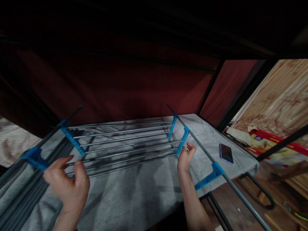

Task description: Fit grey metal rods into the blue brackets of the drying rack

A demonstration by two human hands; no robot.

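The rod rack [125, 141] lies flat across the middle of the grey-covered surface [144, 195] and is only lightly held, so I judge that an uneven push could pop the thin rods out of the blue connector [182, 139] or skew the frame toward the phone [226, 153] near the right edge. The left hand [68, 183] reaches in palm-down, its fingers curled closed around the nearest rods at their left ends. The right hand [185, 157], wrist straight and forearm coming up from the near edge, has its fingers bent in, pinching the near end of that connector.
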